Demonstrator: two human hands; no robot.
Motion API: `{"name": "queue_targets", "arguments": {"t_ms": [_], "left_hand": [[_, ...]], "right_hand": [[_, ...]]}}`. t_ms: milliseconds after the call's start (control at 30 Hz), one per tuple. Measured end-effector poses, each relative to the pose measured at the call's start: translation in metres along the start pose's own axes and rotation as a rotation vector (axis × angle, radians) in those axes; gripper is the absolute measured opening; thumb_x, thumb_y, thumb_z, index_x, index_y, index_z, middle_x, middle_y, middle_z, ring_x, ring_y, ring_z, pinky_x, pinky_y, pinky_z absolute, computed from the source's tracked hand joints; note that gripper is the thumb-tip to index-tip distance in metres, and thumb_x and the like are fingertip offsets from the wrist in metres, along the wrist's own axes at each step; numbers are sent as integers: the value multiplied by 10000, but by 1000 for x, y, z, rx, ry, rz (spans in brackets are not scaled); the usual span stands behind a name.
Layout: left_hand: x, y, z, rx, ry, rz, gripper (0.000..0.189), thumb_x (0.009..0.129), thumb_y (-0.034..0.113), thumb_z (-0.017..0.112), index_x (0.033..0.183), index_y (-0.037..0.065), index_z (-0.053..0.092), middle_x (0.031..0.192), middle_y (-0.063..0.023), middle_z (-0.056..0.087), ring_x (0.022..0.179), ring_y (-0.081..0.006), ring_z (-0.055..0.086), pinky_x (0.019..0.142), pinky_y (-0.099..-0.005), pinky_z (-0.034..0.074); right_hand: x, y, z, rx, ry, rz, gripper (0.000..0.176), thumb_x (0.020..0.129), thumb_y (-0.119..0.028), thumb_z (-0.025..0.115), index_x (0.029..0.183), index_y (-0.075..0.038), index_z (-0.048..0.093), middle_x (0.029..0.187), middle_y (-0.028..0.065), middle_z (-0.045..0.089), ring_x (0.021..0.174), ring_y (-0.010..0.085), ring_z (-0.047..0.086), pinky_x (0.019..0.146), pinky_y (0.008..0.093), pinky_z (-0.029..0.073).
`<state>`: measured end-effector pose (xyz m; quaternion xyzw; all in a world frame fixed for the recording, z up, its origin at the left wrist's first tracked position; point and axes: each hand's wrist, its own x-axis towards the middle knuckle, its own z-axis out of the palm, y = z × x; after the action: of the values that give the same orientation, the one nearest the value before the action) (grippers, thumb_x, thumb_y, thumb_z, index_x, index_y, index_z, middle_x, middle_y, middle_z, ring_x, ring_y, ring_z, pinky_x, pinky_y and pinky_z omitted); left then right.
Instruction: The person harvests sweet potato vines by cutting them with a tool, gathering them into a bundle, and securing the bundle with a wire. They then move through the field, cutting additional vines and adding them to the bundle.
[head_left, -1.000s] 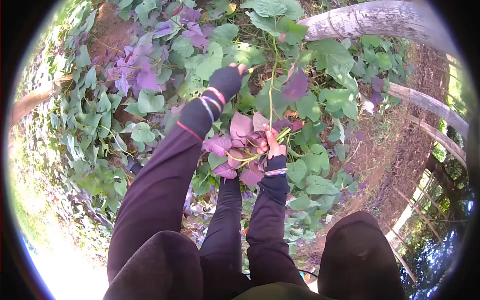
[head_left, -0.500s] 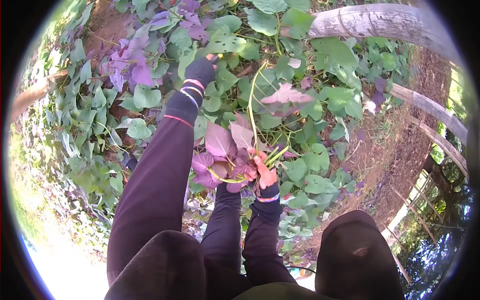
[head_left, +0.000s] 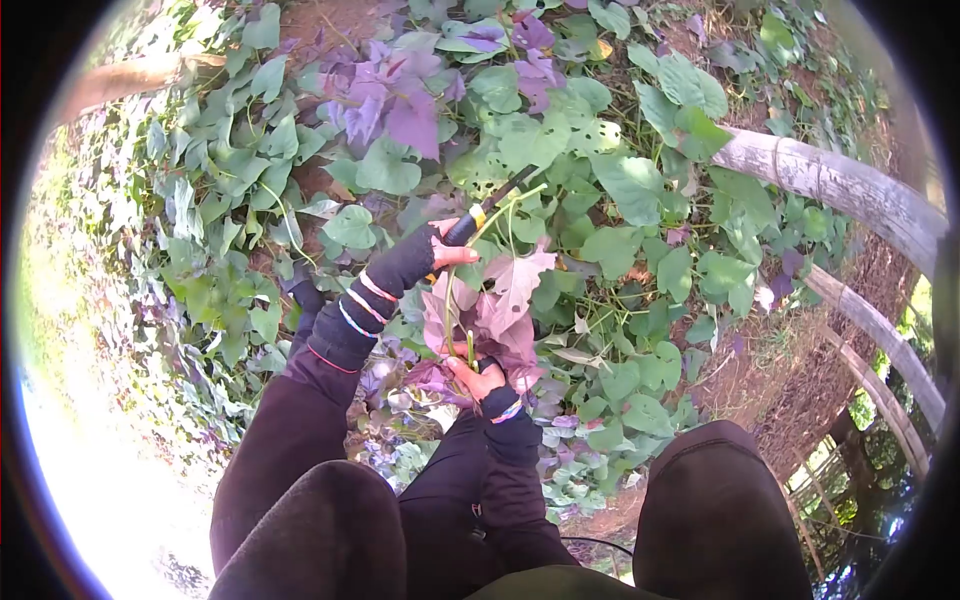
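Observation:
My left hand (head_left: pixel 452 248), in a dark sleeve with striped bands at the wrist, is closed around a knife (head_left: pixel 464 230) with a black handle, a yellow band and a narrow dark blade that points up and right. Its thumb lies right at a pale green stem (head_left: pixel 512 202) that rises beside the knife. Just below, my right hand (head_left: pixel 476 379) grips a bunch of leafy vine cuttings (head_left: pixel 508 322). Their leaves look purplish, and cut stem ends stick up by the fingers. Part of the right hand is hidden behind the leaves.
Broad-leaved vines (head_left: pixel 625 185) cover the ground ahead, with purple-leaved ones (head_left: pixel 395 100) among them. Bamboo poles (head_left: pixel 830 178) run along the right, over bare soil (head_left: pixel 765 385). A wooden pole (head_left: pixel 125 85) lies at upper left. My knees (head_left: pixel 715 510) frame the lower view.
My left hand has come back from the foliage to the bunch, and the knife shows more fully. My right hand has shifted slightly left with the cuttings. The view has shifted.

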<state>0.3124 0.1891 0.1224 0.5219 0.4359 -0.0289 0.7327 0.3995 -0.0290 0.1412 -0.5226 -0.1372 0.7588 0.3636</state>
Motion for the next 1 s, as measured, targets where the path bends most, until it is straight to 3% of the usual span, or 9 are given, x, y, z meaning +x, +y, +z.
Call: {"name": "queue_targets", "arguments": {"t_ms": [167, 233, 400, 500, 533, 667, 800, 833, 1000], "left_hand": [[-46, 26, -36, 81, 647, 244, 390, 687, 161, 637, 1038, 35, 524, 760, -29, 561, 684, -96, 489, 642, -268, 411], [-71, 43, -44, 711, 707, 519, 365, 669, 118, 634, 1017, 48, 549, 763, -79, 581, 648, -176, 536, 628, -289, 431], [-97, -1, 3, 505, 215, 399, 366, 648, 127, 651, 1007, 123, 578, 775, -88, 570, 667, -248, 540, 599, -320, 432], [-102, -8, 10, 192, 59, 357, 283, 653, 129, 670, 929, 132, 607, 795, -61, 511, 675, -210, 522, 586, -302, 428], [-87, -28, 6, 248, 186, 611, 284, 644, 123, 682, 919, 120, 612, 807, -61, 514, 746, -189, 514, 637, -284, 425], [-12, -14, -64, 516, 916, 583, 294, 638, 184, 710, 898, 87, 613, 839, -34, 521, 828, -164, 495, 827, -280, 357], [83, -9, -151, 317, 864, 256, 504, 630, 329, 684, 1041, 73, 545, 1029, -61, 555, 945, -150, 473, 893, -274, 298], [113, -21, -164, -272, 769, 422, 458, 642, 328, 669, 1014, 84, 562, 970, -76, 562, 906, -148, 491, 810, -265, 362], [64, 38, -143, -383, 785, 479, 326, 709, 139, 610, 1002, 14, 542, 883, -20, 565, 797, -105, 510, 732, -229, 394]], "right_hand": [[14, -7, -7, 149, 527, 143, 162, 818, -188, 538, 917, -61, 559, 623, 4, 512, 488, 50, 451, 387, 191, 340], [19, -11, -17, 322, 666, -27, 166, 822, -189, 529, 911, -50, 548, 558, -19, 452, 454, 64, 441, 374, 196, 384], [26, -77, 14, 805, 343, -24, 413, 819, -220, 532, 1159, -17, 414, 1035, 112, 493, 970, 241, 505, 796, 364, 440], [44, -72, 21, 666, 213, -206, 352, 804, -166, 520, 1102, 11, 460, 977, 115, 541, 887, 222, 539, 749, 325, 452], [48, -70, 17, 628, 221, -210, 323, 800, -148, 519, 1078, 11, 478, 919, 105, 560, 832, 205, 556, 714, 318, 466], [43, -74, 7, 649, 72, -152, 253, 816, -103, 496, 1029, 32, 490, 878, 96, 547, 757, 172, 540, 716, 359, 473], [45, -75, 3, 467, 119, -197, 205, 805, -43, 485, 998, 25, 497, 824, 91, 535, 667, 150, 538, 637, 338, 501], [47, -73, -2, 459, 143, -187, 195, 805, -42, 484, 989, 19, 499, 810, 90, 531, 660, 149, 534, 642, 340, 500], [70, -69, -34, 437, 218, -135, 181, 802, -71, 505, 965, 6, 514, 764, 72, 518, 586, 127, 486, 571, 312, 472]]}}
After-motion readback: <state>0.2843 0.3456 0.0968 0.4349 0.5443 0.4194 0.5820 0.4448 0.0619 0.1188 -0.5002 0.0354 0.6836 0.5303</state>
